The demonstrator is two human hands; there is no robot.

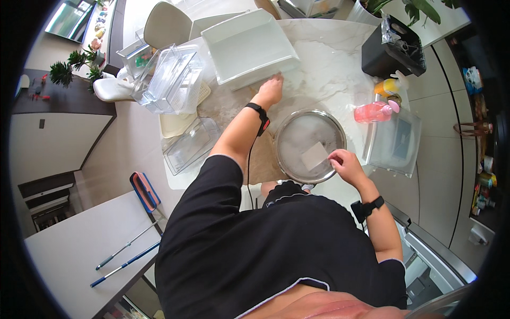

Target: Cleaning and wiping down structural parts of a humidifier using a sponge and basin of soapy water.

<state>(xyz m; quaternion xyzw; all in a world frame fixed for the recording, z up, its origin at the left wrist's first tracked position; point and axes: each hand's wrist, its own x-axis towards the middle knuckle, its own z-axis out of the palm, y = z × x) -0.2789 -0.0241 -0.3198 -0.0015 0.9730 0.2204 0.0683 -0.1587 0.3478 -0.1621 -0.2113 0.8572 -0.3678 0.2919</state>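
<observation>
A large white plastic bin [249, 46] rests tilted on the marble-patterned table [330, 52]. My left hand [272, 88] is at its near edge, fingers curled and partly hidden against it. In front of me a round stainless steel basin [281, 145] holds cloudy, sudsy water [301, 129]. Over its right side, my right hand [346, 164] pinches the corner of a pale rectangular piece [314, 156], perhaps a cloth or sponge. That piece lies over or in the water; I cannot tell which.
Clear plastic bins [171, 79] are stacked at the left, with another clear bin [191, 145] nearer me. To the right are a pink pump bottle [372, 113], a yellow spray bottle [385, 87], a clear lidded box [398, 139] and a black trash bin [384, 58].
</observation>
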